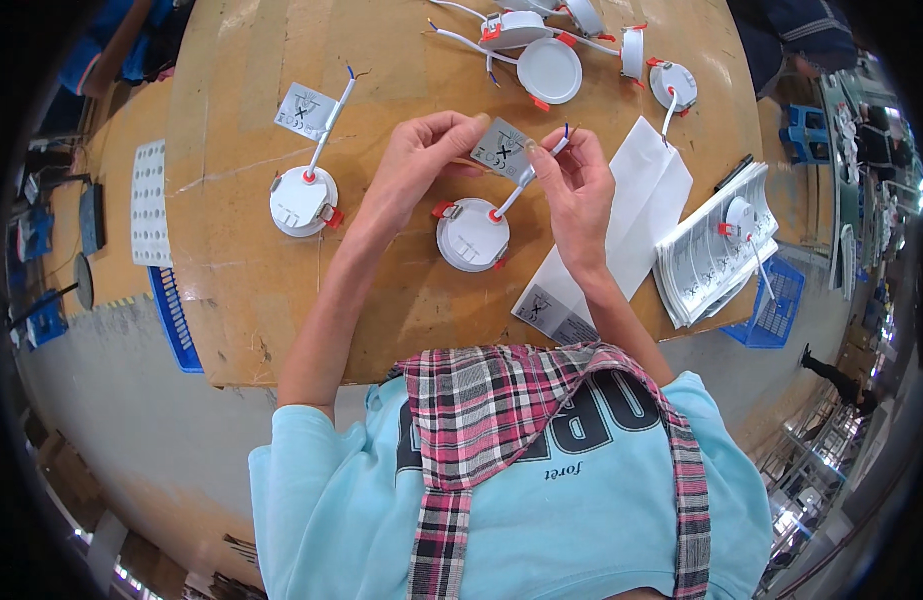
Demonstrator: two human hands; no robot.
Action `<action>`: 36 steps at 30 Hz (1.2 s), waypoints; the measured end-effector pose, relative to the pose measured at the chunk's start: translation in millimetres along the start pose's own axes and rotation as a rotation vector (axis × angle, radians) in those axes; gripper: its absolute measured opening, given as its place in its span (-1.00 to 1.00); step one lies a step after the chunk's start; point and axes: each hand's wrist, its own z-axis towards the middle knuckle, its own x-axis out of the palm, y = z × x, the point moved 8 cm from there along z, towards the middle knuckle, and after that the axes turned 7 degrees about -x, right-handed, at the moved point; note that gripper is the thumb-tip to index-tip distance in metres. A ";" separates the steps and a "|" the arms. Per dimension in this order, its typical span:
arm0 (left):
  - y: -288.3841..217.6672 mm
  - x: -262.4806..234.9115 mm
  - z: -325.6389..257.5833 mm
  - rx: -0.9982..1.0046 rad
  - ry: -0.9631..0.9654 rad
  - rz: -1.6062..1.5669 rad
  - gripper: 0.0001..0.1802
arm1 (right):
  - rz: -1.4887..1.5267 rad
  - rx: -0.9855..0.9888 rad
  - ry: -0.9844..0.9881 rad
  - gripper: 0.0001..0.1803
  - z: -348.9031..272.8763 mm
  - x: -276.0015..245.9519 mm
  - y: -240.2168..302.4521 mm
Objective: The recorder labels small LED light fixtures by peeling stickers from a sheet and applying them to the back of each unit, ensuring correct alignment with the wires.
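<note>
Left hand (422,158) pinches the label (504,150) at its left edge; right hand (582,195) grips the cable (515,197) near its end, thumb at the label's right edge. The attached lamp (473,238) lies back-up on the table (412,315), between the forearms. A second lamp (300,204) lies to the left.

On my remote feed: downlight (474,240) white, clips red-tipped; cable (511,204) white, one blue core. Sticker label (505,150) silver-grey, black print. I log tabletop (247,285) tan-brown, apron (462,400) pink-black-white plaid, T-shirt (572,530) pale aqua, right-hand basket (781,312) blue.
</note>
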 end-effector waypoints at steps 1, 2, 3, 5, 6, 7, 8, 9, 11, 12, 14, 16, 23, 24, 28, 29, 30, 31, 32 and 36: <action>1.6 -2.6 0.5 -0.014 0.005 -0.053 -0.56 | 0.004 0.000 -0.006 -0.82 0.0 -0.7 -0.5; 3.0 -4.4 1.0 -0.028 0.009 -0.107 -0.54 | 0.000 0.000 0.000 -0.82 0.0 -0.8 -1.0; 3.2 -5.1 1.1 -0.029 0.012 -0.101 -0.54 | -0.003 0.000 0.006 -0.82 0.1 -0.5 -1.4; 5.4 -5.1 0.3 -0.046 0.010 -0.104 -0.50 | -0.001 -0.004 0.000 -0.81 -0.8 -1.0 -0.6; 5.7 -4.4 0.0 -0.050 0.014 -0.100 -0.50 | -0.001 -0.011 0.000 -0.80 -1.0 -1.0 0.2; 5.6 -4.3 0.0 -0.053 0.014 -0.111 -0.50 | 0.002 -0.010 -0.006 -0.80 -1.0 -1.6 0.4; 5.4 -4.1 -0.1 -0.058 0.015 -0.121 -0.50 | -0.005 -0.003 0.000 -0.80 -1.0 -1.7 0.0; 5.2 -3.5 -0.4 -0.060 0.019 -0.115 -0.50 | -0.011 0.004 0.007 -0.80 -1.0 -1.7 -0.3; 4.7 -3.6 -1.5 -0.065 0.013 -0.109 -0.50 | 0.000 0.007 0.005 -0.80 -1.3 -1.5 -0.7; 4.1 -2.2 -2.6 -0.068 0.018 -0.101 -0.50 | 0.007 0.011 0.009 -0.80 -1.4 -1.0 -0.9; 1.9 -2.1 -4.9 -0.057 -0.031 -0.030 -0.54 | 0.014 0.003 0.007 -0.79 -1.2 -1.0 -0.1; -1.1 2.9 -6.4 -0.045 -0.038 0.027 -0.57 | 0.021 -0.004 0.004 -0.79 -1.2 -1.5 0.7; -1.2 10.4 -5.6 0.021 -0.129 0.115 -0.69 | 0.024 -0.025 0.013 -0.80 -2.1 -1.3 2.9; -0.8 11.1 -5.6 0.019 -0.124 0.121 -0.69 | 0.026 -0.037 0.009 -0.81 -2.0 -1.6 3.1; -2.4 10.9 -7.7 0.072 -0.139 0.087 -0.78 | 0.057 -0.024 -0.005 -0.81 -3.6 -5.7 -0.3; -3.2 10.3 -8.4 0.085 -0.141 0.067 -0.80 | 0.067 -0.024 -0.004 -0.81 -3.8 -5.2 0.1; -3.8 10.3 -9.1 0.085 -0.140 0.071 -0.80 | 0.076 -0.024 -0.003 -0.82 -3.9 -4.7 0.5; -4.1 10.7 -9.1 0.083 -0.133 0.063 -0.80 | 0.077 -0.025 -0.006 -0.82 -3.9 -5.1 0.6; -4.2 11.1 -8.9 0.081 -0.126 0.055 -0.81 | 0.074 -0.024 -0.002 -0.82 -3.9 -5.2 0.5; -8.3 11.6 -10.2 0.117 -0.122 0.041 -0.79 | 0.041 -0.017 0.043 -0.83 -4.3 -1.1 5.3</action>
